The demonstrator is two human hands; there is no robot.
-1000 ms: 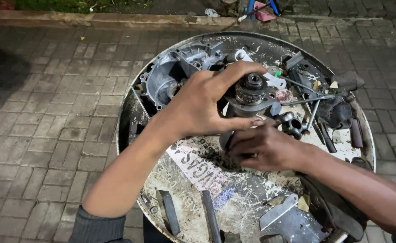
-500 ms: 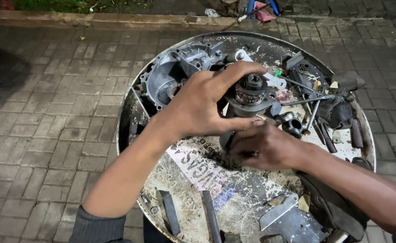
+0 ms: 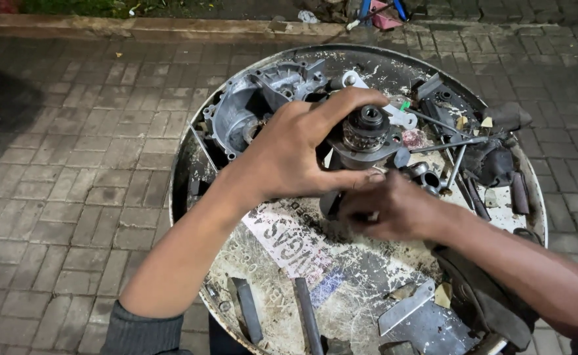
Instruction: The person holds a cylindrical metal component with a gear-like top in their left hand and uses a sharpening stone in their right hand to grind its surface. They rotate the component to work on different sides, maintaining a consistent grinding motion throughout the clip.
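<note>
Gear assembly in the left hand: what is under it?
The right hand works just below the gear assembly, gripped by the left hand. Beneath lies the round metal tray. Whatever the right fingers hold is covered.

On the round bench, the gear part sits at centre. The engine casing lies at ten o'clock, loose rods at three, flat bars at six, and the brick floor surrounds it all.

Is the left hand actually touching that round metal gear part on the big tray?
Touching. The head view shows the left hand wrapped around the gear assembly, index finger curled over its top and thumb pressed along its lower edge, with no gap visible.
</note>
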